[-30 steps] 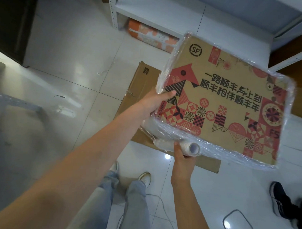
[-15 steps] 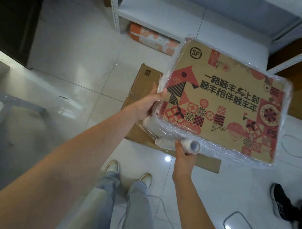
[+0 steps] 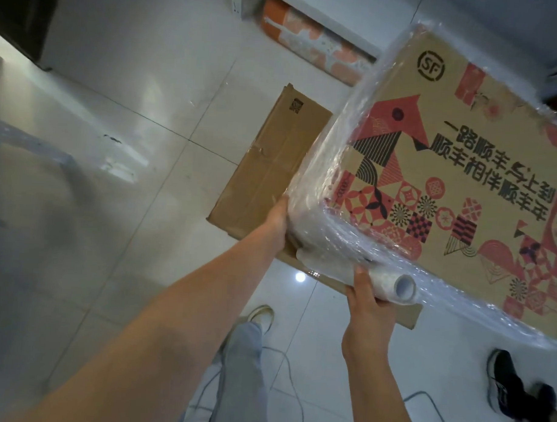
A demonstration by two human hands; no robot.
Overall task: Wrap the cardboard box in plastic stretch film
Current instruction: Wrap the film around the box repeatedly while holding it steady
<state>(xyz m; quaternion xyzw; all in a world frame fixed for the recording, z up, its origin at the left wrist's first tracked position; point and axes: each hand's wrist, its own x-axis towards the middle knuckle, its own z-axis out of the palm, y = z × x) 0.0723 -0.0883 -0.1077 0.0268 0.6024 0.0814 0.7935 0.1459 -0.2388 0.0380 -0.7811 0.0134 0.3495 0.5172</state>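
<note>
Printed cardboard box (image 3: 455, 185) held up over floor, already film-covered. Left hand (image 3: 278, 218) presses its near-left corner; finger curl hidden, can't tell. Right hand (image 3: 367, 304) grip closed round stretch film roll (image 3: 391, 285), touching box's near edge, roll axis parallel to it. Right hand leads, I'd judge.

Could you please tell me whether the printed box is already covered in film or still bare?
Covered: wrinkled shiny film wraps the box over its near edges and corners. Its underside is hidden.
</note>
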